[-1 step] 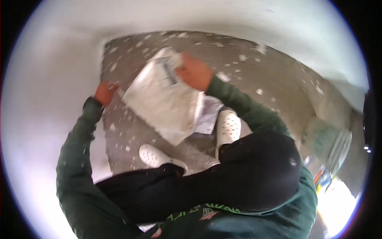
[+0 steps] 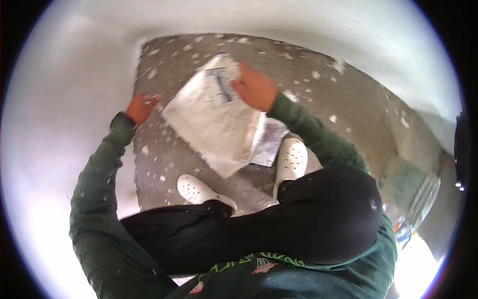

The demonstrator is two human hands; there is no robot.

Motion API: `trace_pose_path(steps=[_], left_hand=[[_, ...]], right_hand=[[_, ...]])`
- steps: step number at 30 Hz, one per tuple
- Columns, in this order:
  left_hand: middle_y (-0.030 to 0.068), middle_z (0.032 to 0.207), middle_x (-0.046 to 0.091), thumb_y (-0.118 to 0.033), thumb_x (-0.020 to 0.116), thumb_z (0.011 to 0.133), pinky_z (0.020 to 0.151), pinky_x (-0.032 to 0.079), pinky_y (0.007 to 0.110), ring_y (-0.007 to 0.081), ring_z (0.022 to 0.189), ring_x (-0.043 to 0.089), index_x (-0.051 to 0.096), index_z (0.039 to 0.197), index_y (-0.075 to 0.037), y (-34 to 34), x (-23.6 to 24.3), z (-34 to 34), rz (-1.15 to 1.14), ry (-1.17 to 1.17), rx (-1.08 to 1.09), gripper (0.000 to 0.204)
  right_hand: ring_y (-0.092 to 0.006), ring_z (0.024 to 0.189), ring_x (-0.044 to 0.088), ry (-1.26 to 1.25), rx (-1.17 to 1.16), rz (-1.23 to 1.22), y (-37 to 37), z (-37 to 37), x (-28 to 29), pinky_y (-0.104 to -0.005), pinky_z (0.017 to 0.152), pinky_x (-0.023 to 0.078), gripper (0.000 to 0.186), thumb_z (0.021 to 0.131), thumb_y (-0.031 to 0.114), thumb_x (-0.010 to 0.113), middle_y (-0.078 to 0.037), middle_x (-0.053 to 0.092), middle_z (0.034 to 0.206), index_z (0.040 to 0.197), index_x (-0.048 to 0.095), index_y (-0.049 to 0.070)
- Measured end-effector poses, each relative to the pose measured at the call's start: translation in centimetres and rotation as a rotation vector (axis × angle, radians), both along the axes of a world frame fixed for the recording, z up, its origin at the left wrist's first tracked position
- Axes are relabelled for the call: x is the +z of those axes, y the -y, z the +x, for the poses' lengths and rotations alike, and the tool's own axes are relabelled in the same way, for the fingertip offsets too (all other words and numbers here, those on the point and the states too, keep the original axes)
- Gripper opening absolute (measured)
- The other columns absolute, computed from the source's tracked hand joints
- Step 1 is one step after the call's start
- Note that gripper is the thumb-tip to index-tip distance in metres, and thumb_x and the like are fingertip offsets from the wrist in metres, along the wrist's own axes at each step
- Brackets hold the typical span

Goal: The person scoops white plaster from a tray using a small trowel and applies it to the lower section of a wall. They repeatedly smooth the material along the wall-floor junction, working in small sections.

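White plastic sack [image 2: 214, 122] under right hand [image 2: 255, 88], which grips its top edge; left hand [image 2: 141, 107] pinches sack's left corner, floor [image 2: 318, 89] below.

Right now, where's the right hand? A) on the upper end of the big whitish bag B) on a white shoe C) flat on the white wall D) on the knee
A: the right hand rests on the upper end of the whitish bag lying on the speckled floor, while the left hand is at the wall edge, off the bag.
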State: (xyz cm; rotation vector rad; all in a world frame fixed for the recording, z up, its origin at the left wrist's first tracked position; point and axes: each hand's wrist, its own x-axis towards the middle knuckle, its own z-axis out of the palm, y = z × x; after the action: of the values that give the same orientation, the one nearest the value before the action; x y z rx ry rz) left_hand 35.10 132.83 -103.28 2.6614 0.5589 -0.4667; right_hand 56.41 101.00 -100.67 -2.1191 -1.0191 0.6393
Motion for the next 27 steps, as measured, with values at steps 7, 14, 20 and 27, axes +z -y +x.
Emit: trace_pose_path(steps=[7, 14, 20, 27], left_hand=[[0.0255, 0.074, 0.06, -0.047, 0.057, 0.084, 0.066, 0.046, 0.043, 0.0382, 0.072, 0.06, 0.062, 0.081, 0.004, -12.7, -1.4, -26.5, -0.02, -0.108, 0.252, 0.051], [0.0213, 0.09, 0.066, -0.032, 0.062, 0.083, 0.074, 0.05, 0.041, 0.0347, 0.084, 0.064, 0.061, 0.1, 0.002, -17.7, -5.2, -34.1, -0.252, -0.335, 0.219, 0.039], [0.0221, 0.092, 0.066, -0.031, 0.062, 0.083, 0.079, 0.05, 0.04, 0.0349, 0.088, 0.064, 0.06, 0.107, 0.003, -18.9, -6.7, -37.1, -0.343, -0.369, 0.224, 0.041], [0.0251, 0.092, 0.064, -0.033, 0.063, 0.082, 0.079, 0.049, 0.042, 0.037, 0.089, 0.063, 0.061, 0.104, 0.004, -18.8, -7.1, -37.8, -0.317, -0.348, 0.185, 0.042]], right_hand=[[-0.0433, 0.068, 0.058, -0.04, 0.288, -0.044, -21.2, -21.3, -2.4, -0.0494, 0.06, 0.044, 0.032, 0.082, 0.02, 0.056, -0.025, 0.058, 0.067, 0.099, 0.043, -0.003], [-0.0429, 0.064, 0.059, 0.01, 0.378, -0.097, -30.1, -31.0, -5.2, -0.0508, 0.058, 0.047, 0.03, 0.079, 0.018, 0.056, -0.025, 0.058, 0.063, 0.095, 0.04, -0.002], [-0.0422, 0.065, 0.06, 0.011, 0.462, -0.115, -33.7, -34.5, -6.6, -0.0503, 0.058, 0.048, 0.028, 0.079, 0.016, 0.054, -0.024, 0.059, 0.065, 0.095, 0.041, -0.001], [-0.0414, 0.062, 0.06, 0.063, 0.525, -0.125, -33.9, -37.1, -7.0, -0.0503, 0.054, 0.047, 0.025, 0.079, 0.011, 0.051, -0.023, 0.059, 0.064, 0.098, 0.04, -0.001]])
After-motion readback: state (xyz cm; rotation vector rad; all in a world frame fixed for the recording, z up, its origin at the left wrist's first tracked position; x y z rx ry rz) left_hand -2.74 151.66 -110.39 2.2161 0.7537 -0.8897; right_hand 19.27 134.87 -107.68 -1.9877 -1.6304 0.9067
